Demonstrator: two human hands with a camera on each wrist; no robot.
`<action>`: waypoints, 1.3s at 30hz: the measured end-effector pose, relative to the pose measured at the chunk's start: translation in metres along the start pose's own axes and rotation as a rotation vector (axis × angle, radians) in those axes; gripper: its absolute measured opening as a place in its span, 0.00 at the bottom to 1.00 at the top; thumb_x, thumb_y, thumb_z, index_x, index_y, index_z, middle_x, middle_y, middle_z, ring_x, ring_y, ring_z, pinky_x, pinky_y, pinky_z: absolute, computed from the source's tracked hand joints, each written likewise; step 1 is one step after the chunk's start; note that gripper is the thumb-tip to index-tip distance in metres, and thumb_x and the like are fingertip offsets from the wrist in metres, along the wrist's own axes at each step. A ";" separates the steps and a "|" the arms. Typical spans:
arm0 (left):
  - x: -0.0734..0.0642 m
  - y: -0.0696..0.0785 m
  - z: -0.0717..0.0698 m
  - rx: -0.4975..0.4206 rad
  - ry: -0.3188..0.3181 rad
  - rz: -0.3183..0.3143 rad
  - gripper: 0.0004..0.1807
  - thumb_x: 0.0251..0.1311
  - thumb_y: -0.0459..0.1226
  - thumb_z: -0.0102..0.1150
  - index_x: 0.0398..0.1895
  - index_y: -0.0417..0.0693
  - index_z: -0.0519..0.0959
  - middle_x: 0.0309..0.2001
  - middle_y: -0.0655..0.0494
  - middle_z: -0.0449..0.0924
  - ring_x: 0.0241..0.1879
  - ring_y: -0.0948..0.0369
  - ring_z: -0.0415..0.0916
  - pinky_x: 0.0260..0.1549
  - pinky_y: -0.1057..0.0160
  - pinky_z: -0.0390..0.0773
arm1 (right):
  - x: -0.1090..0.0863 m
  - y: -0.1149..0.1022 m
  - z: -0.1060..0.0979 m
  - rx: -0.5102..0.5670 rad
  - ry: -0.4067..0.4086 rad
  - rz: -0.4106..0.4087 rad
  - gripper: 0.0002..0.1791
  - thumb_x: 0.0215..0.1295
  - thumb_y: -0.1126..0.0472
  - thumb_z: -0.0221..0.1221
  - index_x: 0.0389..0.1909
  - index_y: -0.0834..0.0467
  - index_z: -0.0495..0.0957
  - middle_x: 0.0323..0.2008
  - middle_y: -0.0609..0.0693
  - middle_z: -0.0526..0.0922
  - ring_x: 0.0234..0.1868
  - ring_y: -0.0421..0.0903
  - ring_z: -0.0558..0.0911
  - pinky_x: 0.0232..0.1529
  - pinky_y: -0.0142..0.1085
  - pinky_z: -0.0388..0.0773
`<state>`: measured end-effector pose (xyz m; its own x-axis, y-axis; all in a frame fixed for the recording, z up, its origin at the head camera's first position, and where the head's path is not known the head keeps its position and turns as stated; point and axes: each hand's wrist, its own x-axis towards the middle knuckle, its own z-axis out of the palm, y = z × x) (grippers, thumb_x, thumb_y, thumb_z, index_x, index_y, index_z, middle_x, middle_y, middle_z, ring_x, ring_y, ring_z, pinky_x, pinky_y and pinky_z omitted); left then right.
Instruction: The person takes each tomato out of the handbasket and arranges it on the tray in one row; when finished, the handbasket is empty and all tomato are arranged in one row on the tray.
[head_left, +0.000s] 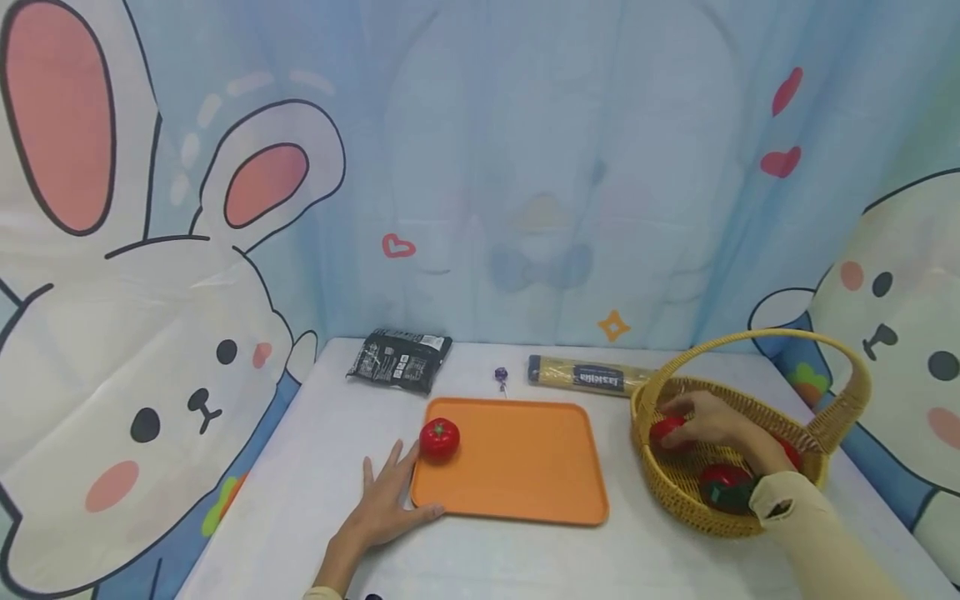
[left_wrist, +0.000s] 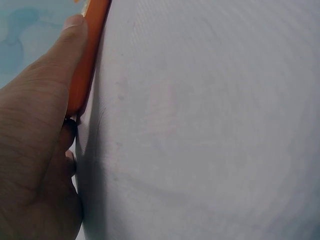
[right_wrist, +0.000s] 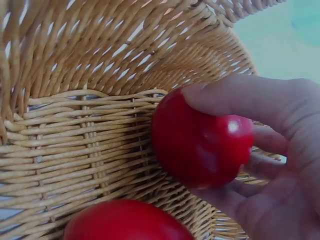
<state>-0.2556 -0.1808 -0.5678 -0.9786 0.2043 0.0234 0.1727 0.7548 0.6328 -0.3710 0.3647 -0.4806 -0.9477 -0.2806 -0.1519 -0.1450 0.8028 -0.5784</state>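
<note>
Inside the wicker basket (head_left: pixel 693 521), my right hand (head_left: pixel 708 419) grips a shiny red round fruit (right_wrist: pixel 195 145). Its thumb lies across the top and the fingers curl beneath. Whether this is a tomato or an apple, I cannot tell. A second red fruit (right_wrist: pixel 127 222) lies close by in the basket. My left hand (head_left: pixel 386 504) is spread at the left side of the orange tray (head_left: pixel 525 458), its thumb touching the rim (left_wrist: pixel 87 65). On the tray's left part sits a red tomato (head_left: pixel 439 439) with a green stem, near the left fingertips.
A black printed packet (head_left: pixel 401 360) lies at the back left of the white table (head_left: pixel 285 475). Behind the tray are a small purple lollipop (head_left: pixel 501 377) and a yellow pack (head_left: pixel 585 375), partly behind the basket. The basket's tall handle (head_left: pixel 757 335) arches over my right hand.
</note>
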 end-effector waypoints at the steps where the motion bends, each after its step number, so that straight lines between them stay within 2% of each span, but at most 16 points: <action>1: 0.000 0.000 0.000 0.002 0.002 0.003 0.62 0.56 0.66 0.75 0.88 0.49 0.56 0.85 0.44 0.58 0.87 0.42 0.41 0.79 0.29 0.19 | 0.000 0.001 0.001 0.005 -0.005 0.006 0.35 0.58 0.58 0.79 0.61 0.75 0.80 0.55 0.71 0.84 0.53 0.61 0.85 0.53 0.54 0.88; 8: 0.000 -0.003 0.002 0.004 -0.002 -0.003 0.63 0.56 0.68 0.73 0.88 0.49 0.57 0.85 0.44 0.58 0.87 0.42 0.42 0.79 0.29 0.20 | -0.004 0.008 0.005 0.045 -0.013 -0.010 0.33 0.59 0.59 0.79 0.59 0.74 0.81 0.50 0.64 0.87 0.49 0.54 0.85 0.48 0.46 0.89; 14: 0.000 -0.004 0.004 0.002 0.001 0.002 0.63 0.56 0.67 0.74 0.88 0.49 0.57 0.85 0.44 0.58 0.87 0.42 0.42 0.79 0.29 0.20 | -0.014 0.010 0.006 0.156 0.057 -0.057 0.39 0.60 0.59 0.79 0.69 0.70 0.76 0.64 0.73 0.79 0.61 0.67 0.82 0.52 0.49 0.89; 16: 0.001 -0.003 0.003 -0.001 0.005 0.010 0.63 0.56 0.67 0.74 0.87 0.48 0.57 0.85 0.43 0.58 0.87 0.41 0.42 0.79 0.29 0.20 | -0.018 0.010 0.004 0.200 0.072 -0.067 0.42 0.61 0.59 0.79 0.72 0.71 0.73 0.68 0.73 0.77 0.63 0.67 0.82 0.53 0.45 0.89; 18: 0.001 -0.002 0.003 -0.002 0.003 0.006 0.63 0.56 0.67 0.74 0.87 0.49 0.57 0.85 0.43 0.58 0.87 0.41 0.42 0.79 0.29 0.20 | -0.023 0.009 0.002 0.248 0.073 -0.087 0.43 0.64 0.59 0.77 0.75 0.71 0.71 0.69 0.73 0.76 0.63 0.61 0.83 0.53 0.40 0.88; 21: 0.001 -0.002 0.003 0.004 0.000 -0.001 0.63 0.56 0.67 0.74 0.88 0.49 0.57 0.85 0.43 0.58 0.87 0.42 0.42 0.79 0.29 0.20 | -0.033 0.007 -0.001 0.275 0.091 -0.101 0.41 0.66 0.58 0.76 0.76 0.68 0.71 0.69 0.70 0.77 0.59 0.43 0.82 0.51 0.32 0.85; 24: 0.001 -0.002 0.004 0.009 0.000 -0.005 0.63 0.56 0.68 0.73 0.88 0.50 0.57 0.85 0.45 0.58 0.87 0.43 0.42 0.79 0.29 0.20 | -0.046 0.002 -0.004 0.291 0.123 -0.132 0.40 0.66 0.58 0.76 0.75 0.66 0.72 0.67 0.63 0.80 0.56 0.28 0.79 0.50 0.29 0.84; 26: 0.001 -0.002 0.003 0.010 0.004 -0.001 0.63 0.56 0.68 0.73 0.88 0.49 0.57 0.85 0.44 0.58 0.87 0.42 0.42 0.79 0.29 0.20 | -0.055 -0.004 -0.006 0.317 0.138 -0.170 0.40 0.66 0.60 0.76 0.75 0.67 0.72 0.64 0.54 0.83 0.53 0.25 0.80 0.49 0.30 0.86; 31: 0.001 -0.003 0.002 0.015 0.009 -0.001 0.63 0.56 0.68 0.73 0.88 0.49 0.57 0.85 0.44 0.59 0.87 0.42 0.42 0.79 0.28 0.21 | -0.074 -0.021 -0.007 0.374 0.138 -0.313 0.40 0.62 0.69 0.75 0.74 0.69 0.70 0.57 0.33 0.85 0.54 0.30 0.85 0.49 0.33 0.89; 34: 0.000 -0.002 0.001 0.012 0.012 0.000 0.63 0.56 0.67 0.74 0.88 0.49 0.57 0.85 0.44 0.59 0.87 0.42 0.42 0.79 0.28 0.21 | -0.087 -0.035 -0.007 0.355 0.146 -0.379 0.39 0.61 0.71 0.75 0.73 0.66 0.71 0.57 0.30 0.84 0.55 0.30 0.84 0.49 0.33 0.89; 39: 0.000 -0.001 0.000 0.005 0.012 0.001 0.63 0.56 0.67 0.74 0.87 0.48 0.57 0.85 0.44 0.58 0.87 0.42 0.42 0.79 0.29 0.20 | -0.106 -0.063 -0.001 0.320 0.122 -0.490 0.38 0.58 0.73 0.76 0.71 0.63 0.75 0.60 0.34 0.84 0.59 0.28 0.81 0.49 0.33 0.89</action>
<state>-0.2560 -0.1817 -0.5680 -0.9797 0.1978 0.0338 0.1748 0.7580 0.6285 -0.2614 0.3443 -0.4271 -0.8205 -0.5004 0.2764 -0.4990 0.3909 -0.7735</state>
